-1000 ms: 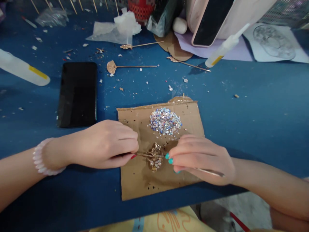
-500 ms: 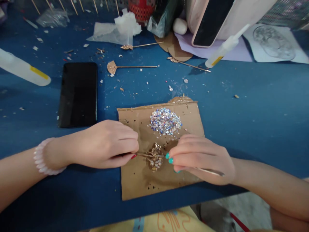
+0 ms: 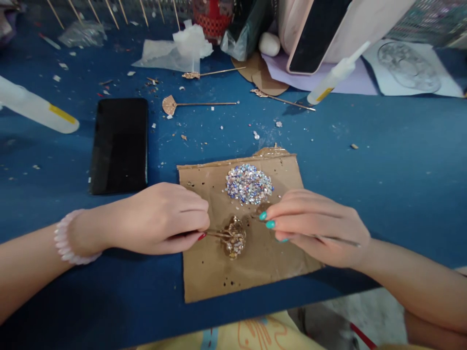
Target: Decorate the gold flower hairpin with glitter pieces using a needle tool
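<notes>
My left hand (image 3: 166, 218) is closed on the thin metal stem of an ornament (image 3: 235, 238), whose gem-covered head rests over the cardboard (image 3: 204, 277). My right hand (image 3: 317, 226) pinches a slim metal tool (image 3: 339, 240) to the right of the ornament; its tip, near the cardboard, is hard to make out. A pile of small shiny blue, white and pink gems (image 3: 248, 183) lies on the cardboard just above the ornament.
A black phone (image 3: 118, 146) lies left of the cardboard. Glue bottles (image 3: 44, 109) stand out at far left and upper right. Three gold stemmed pieces (image 3: 204, 103), papers (image 3: 408, 68), a plastic bag (image 3: 166, 54) and a propped phone (image 3: 317, 36) are farther back.
My right hand has moved right and slightly up with the tool, away from the ornament. My left hand stays in about the same place with the stem.
</notes>
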Motion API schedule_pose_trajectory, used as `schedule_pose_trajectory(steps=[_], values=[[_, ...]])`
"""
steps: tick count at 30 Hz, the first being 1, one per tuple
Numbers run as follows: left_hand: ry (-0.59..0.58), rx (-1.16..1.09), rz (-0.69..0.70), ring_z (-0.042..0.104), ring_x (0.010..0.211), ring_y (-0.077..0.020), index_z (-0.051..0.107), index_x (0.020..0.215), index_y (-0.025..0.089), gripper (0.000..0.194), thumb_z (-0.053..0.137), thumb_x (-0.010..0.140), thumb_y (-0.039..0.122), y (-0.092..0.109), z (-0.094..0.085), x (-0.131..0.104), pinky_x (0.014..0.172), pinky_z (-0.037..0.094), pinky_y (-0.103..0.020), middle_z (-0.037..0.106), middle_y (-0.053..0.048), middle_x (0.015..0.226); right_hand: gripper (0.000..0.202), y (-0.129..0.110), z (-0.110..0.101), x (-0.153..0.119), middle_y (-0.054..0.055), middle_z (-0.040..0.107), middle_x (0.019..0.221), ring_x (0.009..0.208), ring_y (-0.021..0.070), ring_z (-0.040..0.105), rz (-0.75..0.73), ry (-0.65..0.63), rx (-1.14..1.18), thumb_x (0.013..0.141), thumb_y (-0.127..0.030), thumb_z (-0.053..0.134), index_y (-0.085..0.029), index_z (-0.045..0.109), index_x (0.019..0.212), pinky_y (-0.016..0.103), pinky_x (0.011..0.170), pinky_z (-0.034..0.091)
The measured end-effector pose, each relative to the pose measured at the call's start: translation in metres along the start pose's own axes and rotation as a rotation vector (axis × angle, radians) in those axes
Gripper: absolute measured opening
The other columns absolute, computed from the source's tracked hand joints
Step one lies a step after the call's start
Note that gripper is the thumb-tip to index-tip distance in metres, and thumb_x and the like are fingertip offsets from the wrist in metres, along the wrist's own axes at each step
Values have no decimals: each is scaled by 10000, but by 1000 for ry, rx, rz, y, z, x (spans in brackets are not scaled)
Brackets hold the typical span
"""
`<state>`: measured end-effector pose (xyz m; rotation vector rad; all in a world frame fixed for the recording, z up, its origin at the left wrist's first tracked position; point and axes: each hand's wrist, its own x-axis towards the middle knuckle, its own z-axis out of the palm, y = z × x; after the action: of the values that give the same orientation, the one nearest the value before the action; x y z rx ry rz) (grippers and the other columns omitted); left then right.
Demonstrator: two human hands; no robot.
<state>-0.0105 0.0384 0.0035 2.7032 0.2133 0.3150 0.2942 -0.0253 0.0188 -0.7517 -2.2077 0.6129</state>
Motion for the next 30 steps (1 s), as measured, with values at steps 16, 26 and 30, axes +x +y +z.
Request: schedule_pose_trajectory(steps=[16,26,30], values=[[-3,12,1,455,644,-146,545,848,225,230,434,1049,207,-2,2,-1,605,365,-300,542,24,733,42,14,8,1,46,823,889,841,143,793,48,18,-74,969,-170,705,-189,707,933,279,811,638],[-5,4,1,453,651,-146,558,855,224,222,447,1046,207,-2,3,-1,611,363,-297,541,20,737,77,14,8,2,53,808,886,828,141,770,30,-13,-66,980,-114,652,-176,683,946,293,785,615],[-14,2,-2,444,658,-145,557,855,223,220,449,1046,204,-2,3,-2,614,356,-295,537,22,739,106,15,9,1,43,801,866,822,145,771,37,-8,-73,980,-107,624,-192,673,941,296,770,622]])
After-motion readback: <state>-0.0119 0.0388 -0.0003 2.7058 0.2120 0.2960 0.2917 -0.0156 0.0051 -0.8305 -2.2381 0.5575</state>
